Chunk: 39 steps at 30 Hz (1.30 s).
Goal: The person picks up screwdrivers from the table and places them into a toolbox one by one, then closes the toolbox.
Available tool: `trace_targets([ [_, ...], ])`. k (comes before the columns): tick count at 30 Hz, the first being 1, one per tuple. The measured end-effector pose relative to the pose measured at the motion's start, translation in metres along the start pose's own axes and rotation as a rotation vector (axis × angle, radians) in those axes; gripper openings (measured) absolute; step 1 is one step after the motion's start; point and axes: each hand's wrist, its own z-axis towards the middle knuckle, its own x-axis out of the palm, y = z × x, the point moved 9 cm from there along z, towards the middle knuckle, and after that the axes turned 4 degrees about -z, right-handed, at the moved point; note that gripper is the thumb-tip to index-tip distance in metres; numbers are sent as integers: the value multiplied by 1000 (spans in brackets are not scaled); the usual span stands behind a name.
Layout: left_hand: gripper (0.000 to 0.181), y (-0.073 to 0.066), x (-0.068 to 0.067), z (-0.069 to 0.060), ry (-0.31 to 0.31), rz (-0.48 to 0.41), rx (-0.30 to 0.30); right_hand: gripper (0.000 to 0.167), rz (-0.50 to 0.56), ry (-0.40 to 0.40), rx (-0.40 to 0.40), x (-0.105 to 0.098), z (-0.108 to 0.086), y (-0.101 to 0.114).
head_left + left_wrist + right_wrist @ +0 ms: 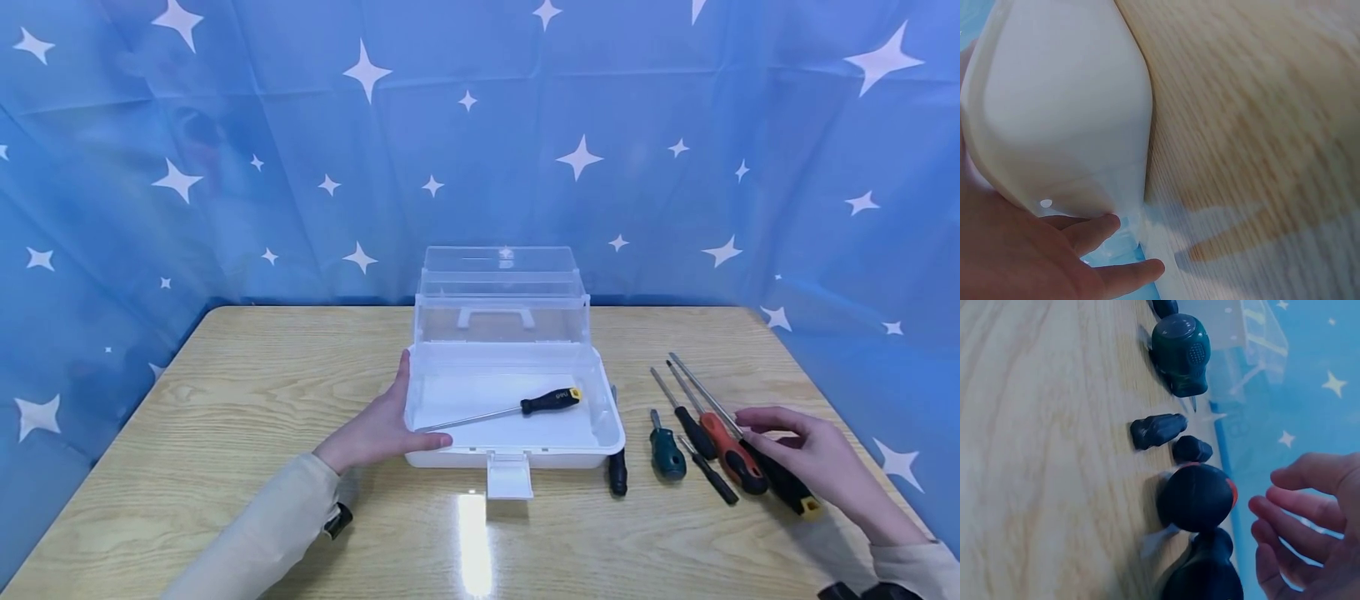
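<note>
A white toolbox (510,458) stands on the table with its clear lid (502,283) raised. My left hand (382,429) holds its front left corner, thumb over the rim; in the left wrist view some fingers lie along the outer wall (1066,119). Inside the box lies a screwdriver (551,400) with a black handle and yellow end. My right hand (817,458) hovers at a large black-and-yellow screwdriver (783,483), fingers loosely bent. In the right wrist view, a gap shows between those fingers and the handles. Next to that screwdriver lies a red-and-black one (723,446).
Farther left lie a black-handled screwdriver (693,429), a small black one (720,483) and a stubby green one (667,454). Another black-handled screwdriver (617,475) lies against the toolbox's right side. A blue starry curtain (480,150) surrounds the wooden table (262,400).
</note>
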Motion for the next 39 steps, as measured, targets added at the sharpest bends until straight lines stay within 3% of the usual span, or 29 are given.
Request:
trace_targets([
  [21,131,-1,0,0,0,-11,19,38,16,19,35,6,-12,-25],
  [39,131,-1,0,0,-9,-14,9,49,-5,116,165,15,-18,-41],
])
